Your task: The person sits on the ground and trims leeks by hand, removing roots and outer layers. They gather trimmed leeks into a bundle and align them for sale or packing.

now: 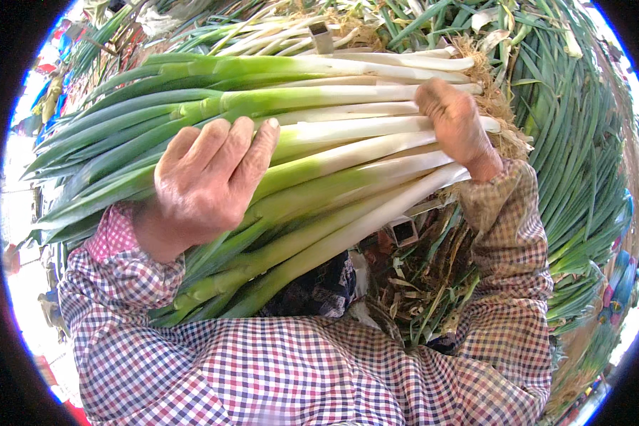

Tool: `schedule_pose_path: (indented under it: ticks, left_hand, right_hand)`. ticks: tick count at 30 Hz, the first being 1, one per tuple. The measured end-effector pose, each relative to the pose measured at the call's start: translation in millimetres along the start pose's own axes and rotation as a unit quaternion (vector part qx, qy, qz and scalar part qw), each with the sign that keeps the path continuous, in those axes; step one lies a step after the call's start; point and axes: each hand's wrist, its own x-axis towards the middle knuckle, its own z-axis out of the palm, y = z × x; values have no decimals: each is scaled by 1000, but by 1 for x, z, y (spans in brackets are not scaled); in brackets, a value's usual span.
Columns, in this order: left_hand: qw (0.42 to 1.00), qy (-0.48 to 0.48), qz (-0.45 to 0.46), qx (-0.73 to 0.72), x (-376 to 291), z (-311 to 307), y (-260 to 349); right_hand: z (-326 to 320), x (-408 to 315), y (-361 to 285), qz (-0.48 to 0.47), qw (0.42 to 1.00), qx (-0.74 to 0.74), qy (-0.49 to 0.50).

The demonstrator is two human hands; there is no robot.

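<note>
A broad layer of long green onions lies crosswise before me, leaves to the left and white stems with roots to the right. My left hand is palm down over the green part, its fingers close together and the index finger stretched along the stalks. The palm and what is under it are hidden. At the white ends, near the shaggy roots, my right hand is curled tight around a stem; its fingertips are partly hidden and slightly blurred. Both arms wear checked sleeves.
Square metal tube ends stick up behind the onions and in front of them. A large heap of onion greens stands to the right. More onions lie behind. Dry leaf scraps cover the ground below.
</note>
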Motion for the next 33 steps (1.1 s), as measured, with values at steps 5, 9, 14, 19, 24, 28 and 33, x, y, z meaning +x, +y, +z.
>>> schedule_pose_path:
  ticks: [5,9,14,19,24,28,33]
  left_hand:
    - [1000,-28,-8,-3,1,-7,4]
    - [1000,-4,22,-2,11,-6,3]
    - [992,-44,-58,-107,2,4,1]
    - [984,-89,-85,-131,2,6,-1]
    - [974,-104,-115,-164,2,11,-5]
    - [969,-96,-118,-192,3,16,-10]
    - [949,-135,-139,-250,5,21,-19]
  right_hand:
    - [-30,10,27,189,946,202,167]
    - [-66,1,77,-3,935,-231,268]
    - [-164,-42,129,128,845,-494,157]
    - [-208,-105,136,317,693,-648,4]
    - [-117,-87,81,54,887,-425,170]
    - [-52,-56,46,-98,905,-410,50]
    - [-56,-50,66,-46,959,-280,-11]
